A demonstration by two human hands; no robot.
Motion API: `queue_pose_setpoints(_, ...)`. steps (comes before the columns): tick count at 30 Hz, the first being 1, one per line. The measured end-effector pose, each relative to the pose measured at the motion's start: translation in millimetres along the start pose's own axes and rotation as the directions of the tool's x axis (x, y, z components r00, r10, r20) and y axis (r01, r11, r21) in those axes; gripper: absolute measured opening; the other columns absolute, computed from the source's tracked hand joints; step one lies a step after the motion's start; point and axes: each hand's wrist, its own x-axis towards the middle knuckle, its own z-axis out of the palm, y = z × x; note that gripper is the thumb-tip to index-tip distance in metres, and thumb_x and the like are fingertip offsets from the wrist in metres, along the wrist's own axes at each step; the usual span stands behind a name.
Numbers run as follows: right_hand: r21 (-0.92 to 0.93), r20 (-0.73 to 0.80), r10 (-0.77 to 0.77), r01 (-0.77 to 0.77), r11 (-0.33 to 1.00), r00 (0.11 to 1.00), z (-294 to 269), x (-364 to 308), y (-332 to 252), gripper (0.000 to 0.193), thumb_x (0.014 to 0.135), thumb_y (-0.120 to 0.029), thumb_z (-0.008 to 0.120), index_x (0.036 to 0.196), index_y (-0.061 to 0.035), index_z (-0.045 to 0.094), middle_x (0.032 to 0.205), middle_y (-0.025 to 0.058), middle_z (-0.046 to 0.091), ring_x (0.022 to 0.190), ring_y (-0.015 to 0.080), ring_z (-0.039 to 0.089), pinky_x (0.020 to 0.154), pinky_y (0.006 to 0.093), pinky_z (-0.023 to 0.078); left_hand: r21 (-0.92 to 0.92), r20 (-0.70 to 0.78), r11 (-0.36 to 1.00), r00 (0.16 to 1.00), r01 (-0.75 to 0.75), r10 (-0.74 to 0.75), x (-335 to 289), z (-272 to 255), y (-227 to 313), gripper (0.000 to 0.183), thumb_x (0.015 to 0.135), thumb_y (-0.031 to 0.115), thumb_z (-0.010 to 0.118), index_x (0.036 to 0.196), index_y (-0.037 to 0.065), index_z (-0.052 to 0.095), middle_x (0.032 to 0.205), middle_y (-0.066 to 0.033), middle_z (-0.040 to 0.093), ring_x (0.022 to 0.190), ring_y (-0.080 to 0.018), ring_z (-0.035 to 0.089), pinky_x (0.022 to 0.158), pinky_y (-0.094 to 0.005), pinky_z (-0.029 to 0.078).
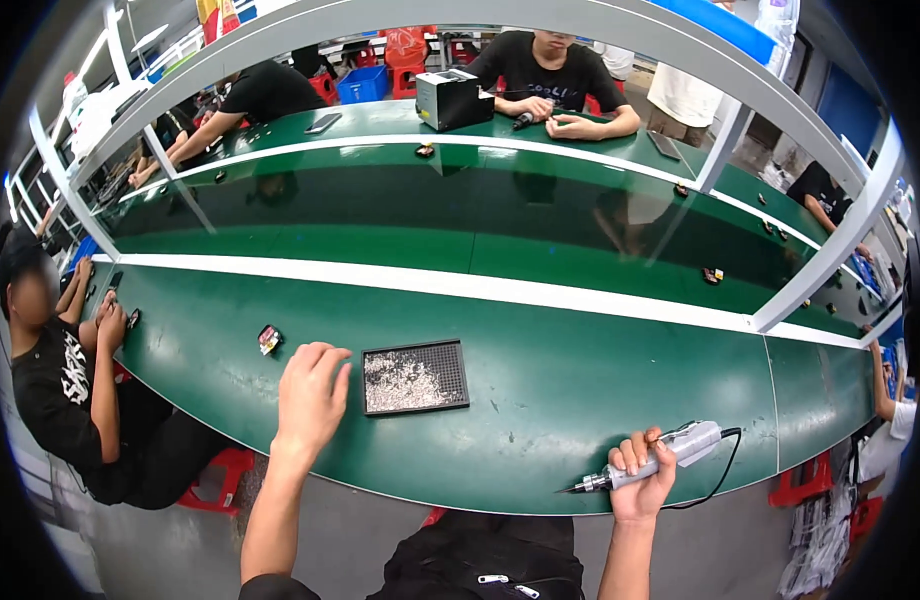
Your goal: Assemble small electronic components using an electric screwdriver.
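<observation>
My right hand is wrapped round a grey electric screwdriver, its thin dark tip pointing left, low over the near edge of the green table. A black cable loops down from its back end. My left hand is raised over the table, fingers bent and somewhat apart, with nothing visible in it. Just right of it lies a black gridded tray strewn with many tiny silvery pieces, probably screws. A small black part with red and white on it lies beyond my left hand, apart from it.
A white rail divides the green table from a belt carrying small dark parts. White frame posts rise beyond. A person sits at left; another works opposite, beside a black-and-silver box.
</observation>
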Motion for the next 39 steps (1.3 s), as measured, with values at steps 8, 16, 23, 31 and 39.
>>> queue_pose_setpoints(8,-0.012,0.012,-0.018,0.018,1.000,1.000,-3,-4,-3,0.012,0.090,-0.017,0.055,0.096,-0.0070,0.053,0.066,-0.0002,0.040,0.058,0.0107,0.039,0.060,0.0279,0.036,0.057,0.174,0.952,0.942,-0.301,0.288,8,24,43,0.019,0.075,0.004,0.067,0.093,0.001,0.062,0.093,-0.0087,0.055,0.089,-0.0264,0.053,0.077,-0.0375,0.044)
queue_pose_setpoints(16,0.041,0.022,0.082,-0.083,0.996,0.996,-10,-10,1,0.011,0.086,-0.018,0.058,0.093,-0.0088,0.059,0.066,0.0017,0.042,0.060,0.0143,0.041,0.068,0.0313,0.037,0.244,0.415,0.877,0.862,-0.414,0.291,-3,24,46,0.020,0.068,0.006,0.066,0.088,0.003,0.062,0.090,-0.0118,0.054,0.090,-0.0297,0.051,0.079,-0.0403,0.043)
queue_pose_setpoints(23,0.141,-0.084,0.049,-0.037,0.989,0.995,-5,-17,1,0.007,0.088,-0.015,0.059,0.094,-0.0113,0.057,0.066,0.0025,0.044,0.063,0.0162,0.043,0.064,0.0304,0.038,0.275,0.412,0.800,0.817,-0.534,0.404,13,15,64,0.012,0.075,0.005,0.057,0.087,0.004,0.059,0.088,-0.0121,0.058,0.089,-0.0292,0.058,0.076,-0.0395,0.047)
queue_pose_setpoints(31,0.168,-0.058,0.069,-0.058,0.984,0.996,-6,-12,-2,0.006,0.088,-0.013,0.059,0.092,-0.0127,0.055,0.068,0.0036,0.046,0.064,0.0169,0.046,0.065,0.0312,0.040,0.241,0.426,0.786,0.790,-0.570,0.442,18,15,60,0.006,0.078,0.007,0.057,0.084,0.005,0.058,0.085,-0.0124,0.057,0.085,-0.0302,0.058,0.072,-0.0403,0.047)
queue_pose_setpoints(39,0.174,-0.071,0.074,-0.060,0.983,0.995,-6,-14,-3,0.006,0.088,-0.012,0.059,0.092,-0.0136,0.055,0.068,0.0040,0.046,0.064,0.0169,0.046,0.066,0.0313,0.040,0.228,0.379,0.848,0.846,-0.478,0.375,18,13,65,0.019,0.082,0.015,0.060,0.093,0.000,0.055,0.085,-0.0170,0.060,0.084,-0.0333,0.060,0.073,-0.0424,0.049)
